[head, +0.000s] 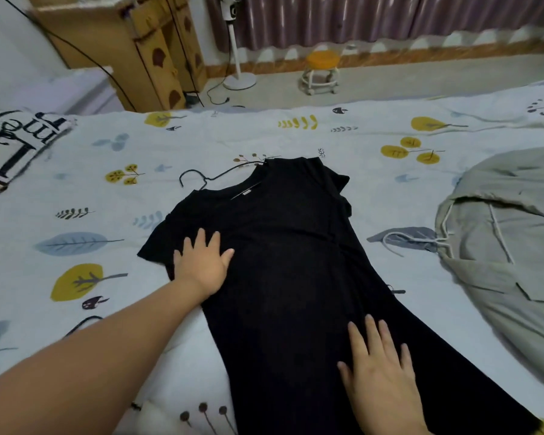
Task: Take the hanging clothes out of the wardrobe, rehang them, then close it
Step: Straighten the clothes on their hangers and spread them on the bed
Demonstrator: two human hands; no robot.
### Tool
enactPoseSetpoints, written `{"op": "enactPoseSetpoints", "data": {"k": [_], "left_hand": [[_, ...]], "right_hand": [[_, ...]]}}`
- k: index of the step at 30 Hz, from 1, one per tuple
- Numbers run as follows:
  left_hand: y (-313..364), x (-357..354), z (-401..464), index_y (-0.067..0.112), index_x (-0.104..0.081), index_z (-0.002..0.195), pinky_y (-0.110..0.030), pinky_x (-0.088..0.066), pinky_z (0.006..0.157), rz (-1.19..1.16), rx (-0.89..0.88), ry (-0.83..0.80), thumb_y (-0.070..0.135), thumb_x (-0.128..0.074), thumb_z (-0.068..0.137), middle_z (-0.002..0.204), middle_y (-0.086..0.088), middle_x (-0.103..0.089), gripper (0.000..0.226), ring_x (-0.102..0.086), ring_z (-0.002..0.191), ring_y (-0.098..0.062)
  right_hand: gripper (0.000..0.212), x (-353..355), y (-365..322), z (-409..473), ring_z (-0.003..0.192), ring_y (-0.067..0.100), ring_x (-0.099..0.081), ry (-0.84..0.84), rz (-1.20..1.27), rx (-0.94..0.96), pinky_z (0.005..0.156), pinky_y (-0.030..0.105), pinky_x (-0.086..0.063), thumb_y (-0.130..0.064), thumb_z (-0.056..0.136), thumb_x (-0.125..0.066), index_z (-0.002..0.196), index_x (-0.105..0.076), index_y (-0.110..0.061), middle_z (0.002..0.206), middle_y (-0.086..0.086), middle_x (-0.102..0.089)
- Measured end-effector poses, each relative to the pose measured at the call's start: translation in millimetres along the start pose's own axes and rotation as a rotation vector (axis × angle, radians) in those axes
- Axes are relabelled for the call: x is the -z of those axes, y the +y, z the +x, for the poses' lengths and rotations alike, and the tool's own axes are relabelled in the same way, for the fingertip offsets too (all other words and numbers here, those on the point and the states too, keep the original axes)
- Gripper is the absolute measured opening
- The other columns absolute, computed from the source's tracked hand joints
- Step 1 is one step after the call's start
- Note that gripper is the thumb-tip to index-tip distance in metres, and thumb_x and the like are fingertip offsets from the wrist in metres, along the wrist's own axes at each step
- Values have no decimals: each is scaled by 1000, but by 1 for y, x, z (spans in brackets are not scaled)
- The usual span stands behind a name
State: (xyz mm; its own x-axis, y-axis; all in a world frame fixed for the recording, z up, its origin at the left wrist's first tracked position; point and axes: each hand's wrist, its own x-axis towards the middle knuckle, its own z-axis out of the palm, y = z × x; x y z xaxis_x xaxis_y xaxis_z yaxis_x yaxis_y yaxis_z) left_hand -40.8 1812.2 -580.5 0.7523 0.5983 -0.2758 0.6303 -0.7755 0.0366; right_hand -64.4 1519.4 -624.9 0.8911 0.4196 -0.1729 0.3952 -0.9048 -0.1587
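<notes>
Palms flat, fingers spread: left hand [203,265] and right hand [382,376] pressing long black short-sleeved dress [296,262] (thin dark wire hanger [201,178] at neckline). Smooth outward before lifting.

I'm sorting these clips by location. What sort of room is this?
Most likely a bedroom in a home: a bed with a leaf-print cover fills the view, a black dress lies on it on a hanger, and curtains hang along the far wall.

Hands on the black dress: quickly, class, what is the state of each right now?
Left hand: open, pressing flat on the black dress.
Right hand: open, flat on it.
</notes>
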Motion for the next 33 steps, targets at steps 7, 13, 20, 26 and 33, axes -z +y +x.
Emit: {"op": "enactPoseSetpoints", "data": {"k": [7, 13, 20, 26, 33], "left_hand": [[22, -3, -94, 19, -23, 146, -44, -24, 113, 92, -270, -205, 46, -31, 98, 154, -8, -21, 56, -25, 139, -31], [2, 21, -175, 18, -56, 118, -33, -46, 84, -27, -329, -267, 34, -39, 97, 113, -4, -63, 31, -60, 91, -19], [-64, 48, -255, 21, -60, 115, -33, -44, 90, -62, -242, -189, 30, -40, 96, 117, -2, -63, 29, -56, 108, -22], [-122, 68, -326, 21, -61, 112, -33, -46, 89, -51, -99, -134, 27, -43, 95, 115, 0, -63, 25, -57, 106, -21], [-184, 67, -374, 21, -48, 129, -35, -44, 95, -34, 26, -95, 31, -44, 95, 127, -1, -50, 35, -51, 114, -20]], "right_hand": [[52, 63, -20, -26, 146, 25, -4, -274, -14, -14, 116, 43, -15, -41, 100, -30, 146, -19, -19, 158, 8, -6], [40, 101, -38, -73, 126, 24, -40, -315, -61, 89, 102, 37, -35, -39, 98, -36, 131, -41, -17, 135, 5, -44], [35, 125, -68, -139, 116, 25, -47, -371, -28, 230, 91, 36, -41, -37, 97, -39, 125, -47, -17, 124, 5, -51], [33, 132, -104, -195, 110, 26, -49, -388, 28, 355, 85, 35, -42, -34, 97, -40, 122, -49, -15, 120, 7, -54], [32, 138, -158, -232, 116, 27, -46, -364, 127, 417, 90, 35, -42, -36, 97, -40, 120, -46, -14, 124, 7, -50]]}}
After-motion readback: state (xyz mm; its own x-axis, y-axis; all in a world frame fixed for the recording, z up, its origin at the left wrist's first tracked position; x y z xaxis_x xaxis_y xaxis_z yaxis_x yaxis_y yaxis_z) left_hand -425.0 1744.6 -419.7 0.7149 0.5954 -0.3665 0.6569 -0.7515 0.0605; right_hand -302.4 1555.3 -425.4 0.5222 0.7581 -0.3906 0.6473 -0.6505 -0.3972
